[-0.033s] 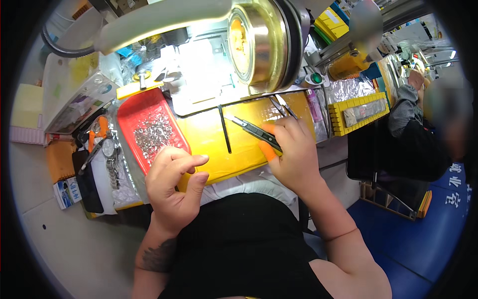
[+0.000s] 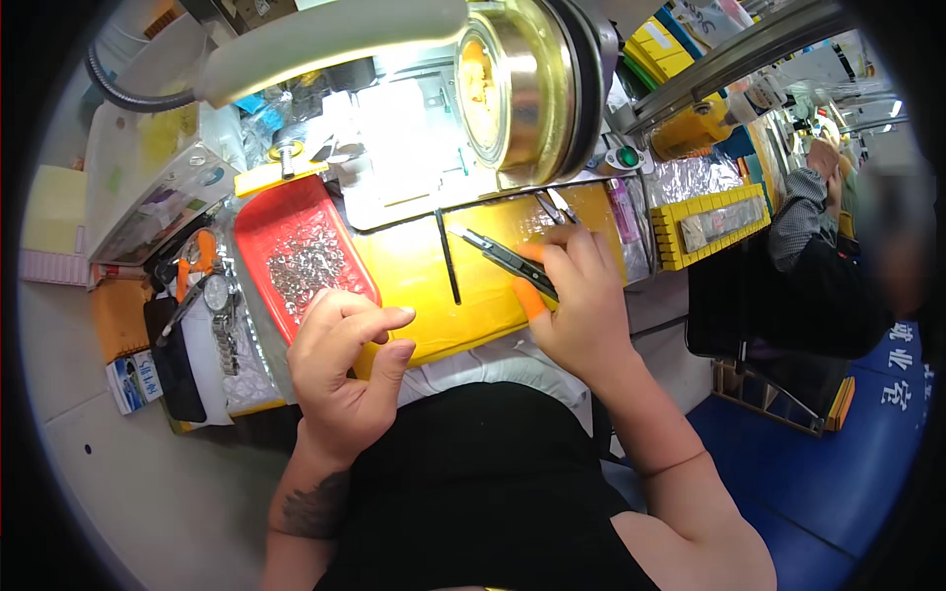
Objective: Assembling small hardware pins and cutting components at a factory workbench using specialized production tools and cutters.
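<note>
My right hand (image 2: 583, 300) grips a dark utility knife (image 2: 506, 262) over the yellow work mat (image 2: 404, 266). The knife's pale tip points up and to the left, and orange finger covers sit on my thumb and a finger. My left hand (image 2: 345, 369) hovers by the lower right corner of a red tray (image 2: 264, 212), with thumb and index finger apart and the other fingers curled; nothing shows between them. Many small shiny metal pieces (image 2: 305, 268) lie in that tray. A thin black strip (image 2: 447, 258) rests on the mat between my hands.
Over the bench hangs a lit magnifier lamp (image 2: 522, 94). Tweezers (image 2: 562, 205) lie beyond my right hand, and a yellow ridged holder (image 2: 680, 241) stands further right. At left are orange-handled pliers (image 2: 200, 258) and a metal watch (image 2: 219, 295). Another person's sleeve (image 2: 798, 217) shows far right.
</note>
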{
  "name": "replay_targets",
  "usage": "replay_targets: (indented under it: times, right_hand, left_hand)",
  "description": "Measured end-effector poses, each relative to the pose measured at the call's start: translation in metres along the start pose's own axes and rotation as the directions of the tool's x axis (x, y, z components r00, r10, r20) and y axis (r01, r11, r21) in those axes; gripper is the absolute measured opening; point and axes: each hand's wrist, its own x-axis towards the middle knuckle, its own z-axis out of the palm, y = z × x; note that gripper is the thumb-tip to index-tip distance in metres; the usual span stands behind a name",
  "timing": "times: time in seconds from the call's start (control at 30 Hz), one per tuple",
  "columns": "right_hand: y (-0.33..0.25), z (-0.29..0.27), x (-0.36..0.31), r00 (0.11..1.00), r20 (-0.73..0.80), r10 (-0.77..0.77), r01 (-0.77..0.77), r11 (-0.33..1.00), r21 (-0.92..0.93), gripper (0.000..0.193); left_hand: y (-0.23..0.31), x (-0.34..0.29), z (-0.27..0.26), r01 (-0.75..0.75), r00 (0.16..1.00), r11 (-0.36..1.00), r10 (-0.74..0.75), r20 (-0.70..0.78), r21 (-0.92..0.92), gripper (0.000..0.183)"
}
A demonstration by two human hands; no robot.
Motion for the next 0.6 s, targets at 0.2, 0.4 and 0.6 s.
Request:
replay_targets:
  times: [0.2, 0.4, 0.6]
  right_hand:
    - [-0.045, 0.019, 0.029, 0.998, -0.018, -0.063, 0.063, 0.998, 0.009, 0.022]
    - [-0.051, 0.038, 0.044, 1.0, -0.005, 0.006, -0.006, 1.0, -0.002, 0.014]
    - [-0.056, 0.046, 0.046, 0.997, -0.074, 0.001, 0.003, 0.999, 0.052, 0.012]
  left_hand:
    - [-0.001, 0.006, -0.009, -0.084, 0.996, 0.994, 0.081, 0.039, 0.072, 0.013]
    - [-0.005, 0.008, -0.016, -0.129, 0.991, 0.99, 0.128, 0.028, 0.057, 0.01]
    - [-0.009, 0.007, -0.019, -0.111, 0.993, 0.993, 0.11, 0.035, 0.025, 0.009]
